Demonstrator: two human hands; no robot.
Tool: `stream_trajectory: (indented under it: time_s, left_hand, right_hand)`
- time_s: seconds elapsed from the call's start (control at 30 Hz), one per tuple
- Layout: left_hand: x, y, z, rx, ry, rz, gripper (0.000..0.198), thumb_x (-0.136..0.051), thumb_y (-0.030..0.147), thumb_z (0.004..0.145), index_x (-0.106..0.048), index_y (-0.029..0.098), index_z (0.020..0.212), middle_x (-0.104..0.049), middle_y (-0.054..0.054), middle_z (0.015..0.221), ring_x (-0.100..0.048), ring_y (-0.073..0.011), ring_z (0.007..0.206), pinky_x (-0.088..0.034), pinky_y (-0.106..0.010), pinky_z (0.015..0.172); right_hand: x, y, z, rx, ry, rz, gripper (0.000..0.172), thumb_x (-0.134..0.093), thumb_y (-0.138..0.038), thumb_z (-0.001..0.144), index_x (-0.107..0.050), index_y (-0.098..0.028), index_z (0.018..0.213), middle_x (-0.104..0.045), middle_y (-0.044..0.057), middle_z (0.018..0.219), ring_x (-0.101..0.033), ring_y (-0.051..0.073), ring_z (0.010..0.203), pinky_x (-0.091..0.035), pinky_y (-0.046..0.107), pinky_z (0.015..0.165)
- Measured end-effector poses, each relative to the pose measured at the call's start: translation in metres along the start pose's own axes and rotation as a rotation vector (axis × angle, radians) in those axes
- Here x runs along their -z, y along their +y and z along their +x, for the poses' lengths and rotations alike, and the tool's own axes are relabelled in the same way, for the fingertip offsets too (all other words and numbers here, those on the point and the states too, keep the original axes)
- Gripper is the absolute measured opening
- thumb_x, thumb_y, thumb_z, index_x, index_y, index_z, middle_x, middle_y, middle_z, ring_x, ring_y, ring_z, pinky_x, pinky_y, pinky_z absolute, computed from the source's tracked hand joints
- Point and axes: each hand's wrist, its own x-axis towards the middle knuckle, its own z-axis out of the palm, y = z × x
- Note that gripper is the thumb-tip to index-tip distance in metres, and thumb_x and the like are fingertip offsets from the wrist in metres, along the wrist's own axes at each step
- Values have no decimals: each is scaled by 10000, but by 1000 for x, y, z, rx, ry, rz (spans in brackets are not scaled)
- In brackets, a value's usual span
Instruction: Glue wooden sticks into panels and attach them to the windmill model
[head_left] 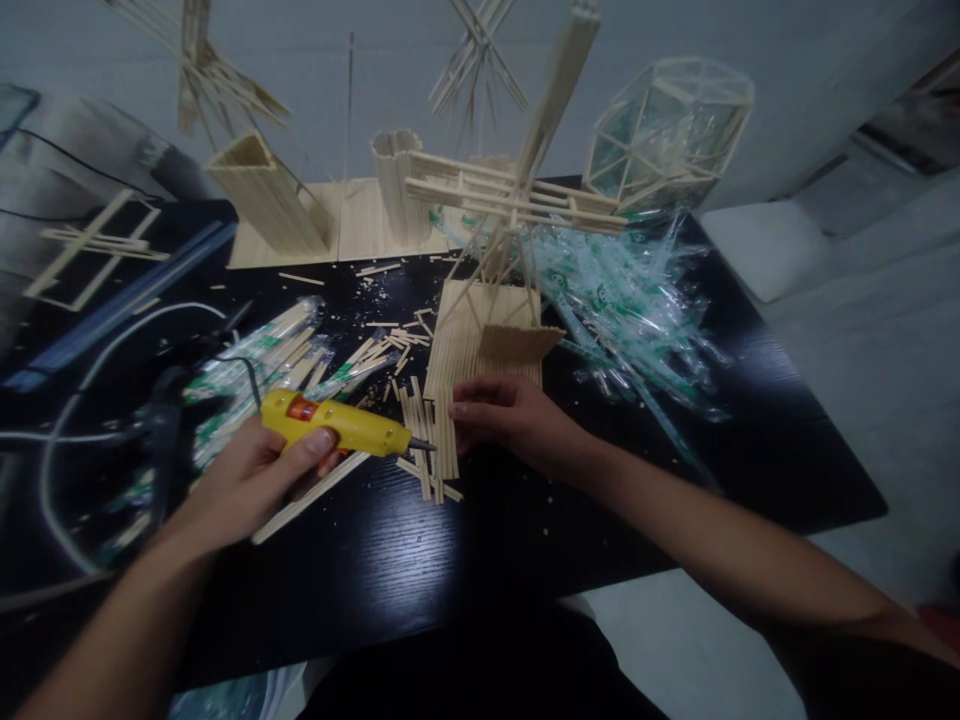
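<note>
My left hand is wrapped round a yellow hot glue gun. Its metal nozzle points right, at a narrow strip of glued wooden sticks. At that strip's right edge, the fingers of my right hand are closed together, gripping it; the fingertips are partly hidden. Loose short sticks lie just left of the strip. Behind my right hand stands a wooden stick windmill model, its flat stick base reaching toward me and its crossed blades rising above.
Stick towers stand on a wooden board at the back. Clear plastic wrappers pile up at the right, near a polygonal stick frame. A white cable loops at the left. Stick offcuts litter the black table.
</note>
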Motion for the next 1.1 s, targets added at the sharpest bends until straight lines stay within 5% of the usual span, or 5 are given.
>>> stream_trajectory:
  time_s: [0.47, 1.1]
  left_hand:
    - [-4, 9, 0, 121, 74, -42, 722, -629, 855, 738, -658, 146, 604, -526, -22, 434, -413, -86, 365, -256, -181, 355]
    - [-3, 7, 4, 95, 184, -50, 708, -655, 834, 739, -645, 154, 541, -585, -53, 484, -497, -118, 410, -350, -216, 377]
  right_hand:
    - [-1, 0, -1, -24, -68, -35, 308, -938, -307, 712, -726, -153, 875, -764, -3, 758, -749, 137, 663, -641, 272, 686]
    - [-4, -2, -3, -67, -120, -59, 270, -919, -285, 729, -739, -151, 879, -757, -5, 749, -734, 134, 665, -636, 278, 669]
